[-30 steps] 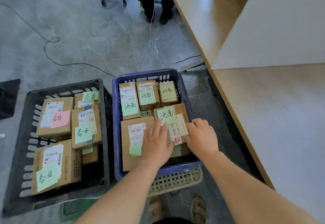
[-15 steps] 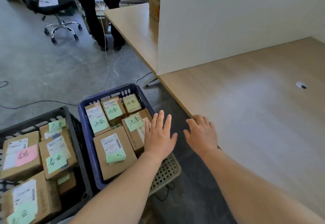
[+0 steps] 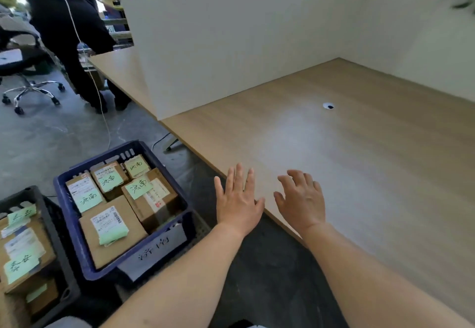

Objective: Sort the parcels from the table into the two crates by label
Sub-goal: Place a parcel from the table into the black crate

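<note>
While I watch through the head camera, both hands are held out, palms down, and they hold nothing. The left hand [image 3: 239,204] has straight, spread fingers. Its fingertips reach over the near edge of the table [image 3: 372,160], and the rest of it is over the dark floor. The right hand [image 3: 300,199] is just beside it, over the table top, with loose, slightly bent fingers. I cannot tell if either hand touches the wood.

Two crates stand on the floor, left of the table. The blue crate [image 3: 65,206] is near the left hand but not touching it. Its long side runs away from me and leans a bit to the left. I count five parcels [image 3: 115,253] on top in it. All five lie flat with their labels up. Each has one green note [image 3: 87,200], so that makes five notes. The biggest parcel is the nearest one, and its long side runs the same way as the crate. One white tag [image 3: 154,248] with writing is on the crate's near wall.

The black crate [image 3: 55,230] sits just left of the blue one, cut off by the picture edge. I can count at least three parcels in it, lying flat, labels up, with green notes.

One white board [image 3: 231,44] stands upright on the table, and one small round hole [image 3: 328,106] is in the top. Far off on the left, one person [image 3: 64,19] in dark clothes stands beside one chair [image 3: 28,70].
</note>
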{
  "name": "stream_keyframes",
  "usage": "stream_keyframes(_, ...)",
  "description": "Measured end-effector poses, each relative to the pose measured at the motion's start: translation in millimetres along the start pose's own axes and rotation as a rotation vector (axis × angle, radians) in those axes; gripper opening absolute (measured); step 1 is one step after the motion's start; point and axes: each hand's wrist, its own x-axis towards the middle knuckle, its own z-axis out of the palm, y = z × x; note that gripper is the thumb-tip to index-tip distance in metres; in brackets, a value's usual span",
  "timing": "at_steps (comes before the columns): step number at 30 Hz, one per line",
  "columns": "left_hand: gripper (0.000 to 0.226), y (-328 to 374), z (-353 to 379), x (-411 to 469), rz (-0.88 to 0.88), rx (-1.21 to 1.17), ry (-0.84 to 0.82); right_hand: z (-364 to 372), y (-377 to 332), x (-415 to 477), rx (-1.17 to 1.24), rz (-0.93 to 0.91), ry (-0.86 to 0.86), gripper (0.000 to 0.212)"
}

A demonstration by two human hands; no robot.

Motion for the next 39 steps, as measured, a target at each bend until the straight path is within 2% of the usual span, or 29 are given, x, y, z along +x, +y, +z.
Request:
stream_keyframes(7, 0.074, 100.1, 22.2, -43.1, 0.105, 0.083, 0.014, -19.7, 98.7, -82.5, -0.049, 0.115, 0.045, 0.046)
stream_keyframes(15, 0.083, 202.2, 48.6, -65.0, 0.228, 0.09, 0.015, -38.4, 193.5, -157.7, -0.137, 0.292, 0.043, 0.077)
stream_keyframes(20, 0.084, 264.1, 55.6, -63.0, 0.39, 0.123, -0.01, -49.3, 249.2, -186.1, -0.143, 0.446, 0.054, 0.074)
stream_keyframes(30, 0.084, 383.3, 88.0, -35.6, 0.669, 0.126, -0.066, -43.5, 347.3, -219.3, -0.199, 0.719, 0.096, 0.084)
stream_keyframes(39, 0.085, 490.2, 100.5, -8.9, 0.848, 0.014, -0.089, -71.1, 430.5, -231.9, -0.315, 0.911, 0.14, 0.072)
